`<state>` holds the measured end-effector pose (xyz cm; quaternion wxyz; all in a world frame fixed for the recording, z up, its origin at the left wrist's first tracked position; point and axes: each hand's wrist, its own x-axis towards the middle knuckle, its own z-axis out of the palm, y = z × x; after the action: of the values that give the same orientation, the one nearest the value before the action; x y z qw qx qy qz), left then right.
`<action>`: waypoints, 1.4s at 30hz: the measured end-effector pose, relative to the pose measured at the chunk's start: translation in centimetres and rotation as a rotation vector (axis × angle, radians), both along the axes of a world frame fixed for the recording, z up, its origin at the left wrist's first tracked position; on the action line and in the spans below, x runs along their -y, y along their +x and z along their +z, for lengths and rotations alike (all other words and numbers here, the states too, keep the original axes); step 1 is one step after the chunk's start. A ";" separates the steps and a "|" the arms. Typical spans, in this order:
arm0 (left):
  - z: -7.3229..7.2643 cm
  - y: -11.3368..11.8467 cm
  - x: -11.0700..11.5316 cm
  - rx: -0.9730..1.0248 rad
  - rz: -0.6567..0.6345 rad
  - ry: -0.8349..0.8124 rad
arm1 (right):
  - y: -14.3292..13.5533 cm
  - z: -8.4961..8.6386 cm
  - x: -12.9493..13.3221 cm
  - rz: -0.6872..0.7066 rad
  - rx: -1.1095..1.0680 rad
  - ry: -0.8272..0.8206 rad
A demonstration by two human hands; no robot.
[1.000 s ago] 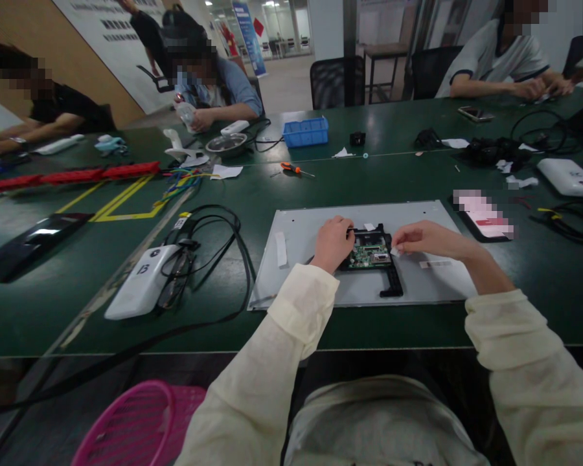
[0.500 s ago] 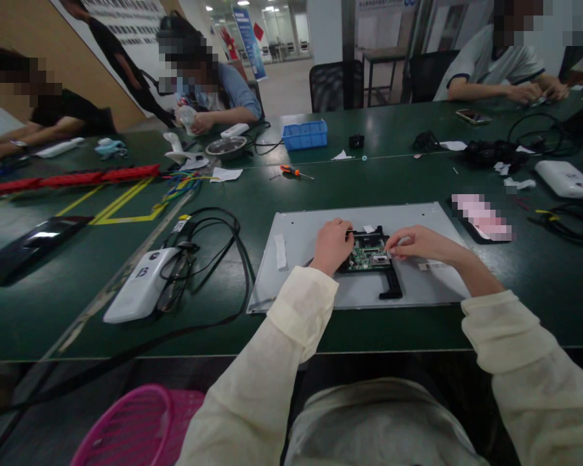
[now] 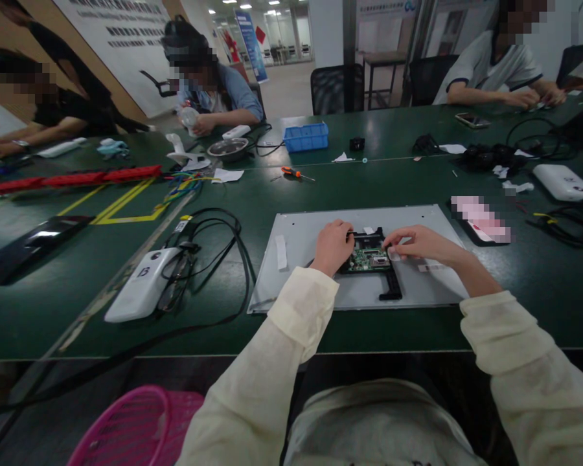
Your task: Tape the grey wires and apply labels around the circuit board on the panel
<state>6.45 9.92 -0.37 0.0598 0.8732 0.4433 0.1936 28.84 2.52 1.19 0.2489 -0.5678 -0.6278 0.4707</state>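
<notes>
A flat grey panel (image 3: 357, 293) lies on the green table in front of me. On it sits a black plastic frame (image 3: 392, 285) around a green circuit board (image 3: 362, 261). My left hand (image 3: 333, 247) is closed at the frame's upper left edge, its fingertips curled over it. At the right edge of the board my right hand (image 3: 420, 244) pinches with thumb and forefinger; what lies between them is too small to make out. A small whitish piece (image 3: 394, 256) shows just under those fingertips. White paper strips, one of them at the left (image 3: 281, 252), rest on the panel.
Left of the panel lie a white power bank (image 3: 142, 285) and black cables (image 3: 236, 243). A pink phone (image 3: 483, 221) lies to the right. Beyond are an orange screwdriver (image 3: 294, 173), a blue basket (image 3: 306, 138) and a metal bowl (image 3: 228, 149). Several people sit across the table.
My right fingertips have shifted slightly left and up along the board's edge. The left hand stays in place. In the background, a standing person has moved left.
</notes>
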 end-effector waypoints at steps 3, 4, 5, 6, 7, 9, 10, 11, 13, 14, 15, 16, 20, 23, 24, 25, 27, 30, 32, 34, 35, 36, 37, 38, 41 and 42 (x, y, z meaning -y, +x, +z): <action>0.0 0.0 0.0 -0.009 0.007 -0.003 | 0.2 0.3 0.0 -0.043 0.012 0.032; 0.0 0.0 0.0 -0.009 0.004 -0.001 | 0.4 0.3 0.0 -0.053 0.021 0.038; 0.0 -0.1 0.0 -0.007 -0.001 0.004 | 0.6 0.2 0.0 -0.061 0.035 0.043; 0.0 -0.1 0.0 -0.002 -0.005 0.008 | 0.8 0.1 0.0 -0.067 0.048 0.047; 0.0 -0.1 0.0 0.001 -0.009 0.013 | 1.0 0.0 0.0 -0.071 0.060 0.053; 0.0 -0.1 0.0 0.001 -0.011 0.016 | 1.4 -0.2 0.0 -0.062 0.085 0.058; 0.0 -0.1 0.0 -0.003 -0.008 0.015 | 1.6 -0.3 0.0 -0.044 0.099 0.052; 0.0 -0.1 0.0 -0.006 -0.005 0.014 | 1.6 -0.3 0.1 -0.018 0.116 0.041; 0.0 -0.1 0.0 -0.011 -0.005 0.015 | 1.6 -0.4 0.1 0.036 0.153 0.025; 0.0 -0.1 0.1 -0.010 -0.004 0.016 | 1.5 -0.5 0.1 0.054 0.167 0.022; 0.1 -0.1 0.1 -0.010 -0.004 0.016 | 1.4 -0.5 0.1 0.061 0.175 0.024; 0.1 -0.1 0.1 -0.009 -0.004 0.014 | 1.3 -0.6 0.1 0.062 0.179 0.026; 0.1 -0.1 0.0 -0.008 -0.005 0.008 | 0.9 -0.5 0.0 0.066 0.162 -0.001; 0.1 -0.2 0.0 -0.001 -0.008 0.010 | 0.8 -0.3 0.2 0.090 0.130 -0.037; 0.2 -0.2 0.1 -0.001 -0.005 0.007 | 0.8 -0.3 0.2 0.095 0.122 -0.045; 0.2 -0.2 0.1 -0.003 -0.002 0.001 | 0.9 -0.3 0.2 0.098 0.119 -0.050; 0.3 -0.1 0.1 -0.011 0.008 -0.014 | 0.9 -0.3 0.2 0.103 0.121 -0.054; 0.3 -0.1 0.2 -0.017 0.016 -0.027 | 0.9 -0.4 0.2 0.109 0.135 -0.046; 0.3 -0.1 0.1 -0.017 0.016 -0.023 | 0.8 -0.4 0.2 0.121 0.137 -0.030; 0.3 -0.1 0.1 -0.012 0.009 -0.010 | 0.6 -0.3 0.3 0.137 0.127 -0.020; 0.2 -0.2 0.0 -0.009 0.004 -0.003 | 0.5 -0.1 0.3 0.142 0.117 -0.023; 0.2 -0.2 0.0 -0.005 -0.001 0.001 | 0.5 0.0 0.4 0.145 0.102 -0.027; 0.2 -0.2 0.0 -0.004 -0.004 0.002 | 0.4 0.1 0.5 0.148 0.082 -0.032; 0.2 -0.2 0.0 -0.006 -0.004 0.000 | 0.4 0.2 0.5 0.149 0.057 -0.038; 0.3 -0.2 0.0 -0.018 0.009 -0.014 | 0.3 0.4 0.6 0.141 -0.009 -0.052; 0.3 -0.2 0.0 -0.021 0.014 -0.016 | 0.2 0.3 0.5 0.136 -0.017 -0.061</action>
<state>6.23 9.91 -0.06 0.0610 0.8714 0.4517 0.1812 29.03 1.99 1.49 0.2043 -0.5272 -0.6481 0.5102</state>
